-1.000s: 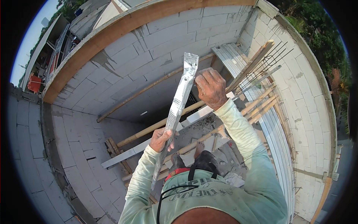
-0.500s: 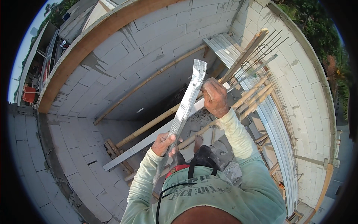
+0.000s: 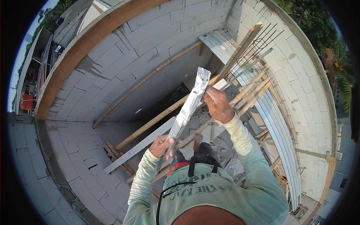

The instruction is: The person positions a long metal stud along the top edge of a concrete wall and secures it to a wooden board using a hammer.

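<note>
With both hands, holds a silvery metal strip [image 3: 189, 108] aslant in front of a pale green shirt [image 3: 251, 195].

Grasps the lower stretch in the left hand [image 3: 160, 146], thumb laid on the face; grasps the edge below the bent top end in the right hand [image 3: 218, 105], fingers curled. Cannot tell the right thumb's exact placement. Spans the gap between the hands with the strip, top end just beyond the right hand. Has a bamboo pole [image 3: 150, 126] and a white beam [image 3: 138, 148] beyond the left hand, wooden poles [image 3: 250, 92] to the right of the right hand, and corrugated metal sheets [image 3: 280, 138] farther right. Shows a bare foot [image 3: 197, 141] below, between the hands, and a pale block wall [image 3: 150, 41] well beyond both.
</note>
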`<state>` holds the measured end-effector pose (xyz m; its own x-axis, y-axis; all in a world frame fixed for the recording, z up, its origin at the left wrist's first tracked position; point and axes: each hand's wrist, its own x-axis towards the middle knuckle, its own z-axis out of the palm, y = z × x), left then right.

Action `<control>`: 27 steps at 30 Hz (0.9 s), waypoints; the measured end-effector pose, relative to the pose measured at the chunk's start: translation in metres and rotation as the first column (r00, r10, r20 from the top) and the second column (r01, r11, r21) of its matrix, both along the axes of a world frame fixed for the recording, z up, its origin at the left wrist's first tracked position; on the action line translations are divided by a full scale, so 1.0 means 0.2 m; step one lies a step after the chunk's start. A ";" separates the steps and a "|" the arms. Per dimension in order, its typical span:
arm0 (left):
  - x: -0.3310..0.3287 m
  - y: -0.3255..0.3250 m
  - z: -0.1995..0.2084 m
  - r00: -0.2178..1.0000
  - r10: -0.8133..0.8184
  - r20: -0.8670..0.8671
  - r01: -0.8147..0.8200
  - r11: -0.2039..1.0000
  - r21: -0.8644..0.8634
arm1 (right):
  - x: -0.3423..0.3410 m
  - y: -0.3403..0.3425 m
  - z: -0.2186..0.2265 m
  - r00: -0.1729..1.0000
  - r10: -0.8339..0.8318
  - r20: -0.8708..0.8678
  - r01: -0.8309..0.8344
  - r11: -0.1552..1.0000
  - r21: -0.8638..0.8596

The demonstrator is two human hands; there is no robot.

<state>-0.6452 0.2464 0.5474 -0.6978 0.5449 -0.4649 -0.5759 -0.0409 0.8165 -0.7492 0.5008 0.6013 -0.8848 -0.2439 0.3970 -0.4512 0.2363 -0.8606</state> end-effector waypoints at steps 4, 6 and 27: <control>0.02 0.02 -0.02 1.000 0.000 -0.002 0.000 1.000 0.006 | 0.04 0.01 -0.01 0.991 0.002 0.135 0.002 1.000 -0.025; 0.02 0.02 -0.03 1.000 -0.017 0.005 0.017 1.000 0.015 | 0.05 0.02 -0.02 0.985 -0.007 0.174 0.017 0.998 -0.054; 0.11 0.09 -0.14 0.956 -0.223 0.191 0.219 0.975 0.046 | 0.28 0.18 -0.30 0.778 0.124 0.616 0.243 0.845 -0.477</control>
<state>-0.6234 0.2634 0.5191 -0.4564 0.6879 -0.5643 -0.7199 0.0873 0.6886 -0.6933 0.5369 0.5407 -0.9776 -0.1093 -0.1801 0.2054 -0.3041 -0.9302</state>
